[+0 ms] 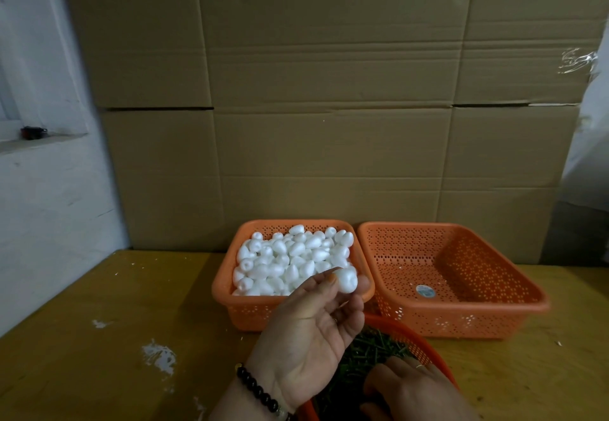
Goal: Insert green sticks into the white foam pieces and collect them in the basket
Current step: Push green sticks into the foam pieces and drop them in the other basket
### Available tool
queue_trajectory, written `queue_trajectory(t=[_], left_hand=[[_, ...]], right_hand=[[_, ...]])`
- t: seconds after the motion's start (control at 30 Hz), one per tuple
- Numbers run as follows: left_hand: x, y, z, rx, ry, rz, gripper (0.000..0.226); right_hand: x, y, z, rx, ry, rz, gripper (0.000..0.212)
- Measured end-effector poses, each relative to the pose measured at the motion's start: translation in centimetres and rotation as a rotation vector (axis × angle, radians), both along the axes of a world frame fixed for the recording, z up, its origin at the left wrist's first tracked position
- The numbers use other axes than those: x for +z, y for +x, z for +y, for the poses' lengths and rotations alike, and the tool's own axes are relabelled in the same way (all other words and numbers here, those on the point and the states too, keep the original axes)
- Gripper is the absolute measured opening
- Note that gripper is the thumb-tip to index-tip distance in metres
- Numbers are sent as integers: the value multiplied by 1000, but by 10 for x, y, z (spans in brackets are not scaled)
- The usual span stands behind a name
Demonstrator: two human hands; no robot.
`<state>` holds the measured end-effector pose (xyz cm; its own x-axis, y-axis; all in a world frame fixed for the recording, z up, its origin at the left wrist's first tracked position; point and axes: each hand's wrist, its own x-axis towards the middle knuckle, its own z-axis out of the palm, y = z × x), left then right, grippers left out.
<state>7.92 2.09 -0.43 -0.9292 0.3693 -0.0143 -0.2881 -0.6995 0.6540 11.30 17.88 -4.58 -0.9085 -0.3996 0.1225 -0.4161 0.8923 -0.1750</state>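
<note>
Left hand pinches a white egg-shaped foam piece; right hand, partly cut off, reaches into the round red basket of green sticks, grip indiscernible.

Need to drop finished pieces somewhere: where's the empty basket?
Head view: the empty orange basket sits right of centre on the table, touching the foam-filled basket on its left.
</note>
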Motion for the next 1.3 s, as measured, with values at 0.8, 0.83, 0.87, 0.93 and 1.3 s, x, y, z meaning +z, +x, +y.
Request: queue_trajectory(t=[0.8,0.83,0.87,0.93,1.3], left_hand=[[-6,-7,-1,24,43,-209,30],[-6,-7,-1,27,42,-210,31],[-6,-7,-1,31,40,-212,32],[-6,-7,0,36,29,-214,33],[-6,-7,1,40,-11,-213,33]], right_hand=[[7,-3,14,-159,-425,6,25],[6,-3,14,-174,-451,17,26],[6,-3,15,-188,-476,29,29],[4,-3,17,-217,-502,46,32],[0,-5,18,-297,-1142,45,20]])
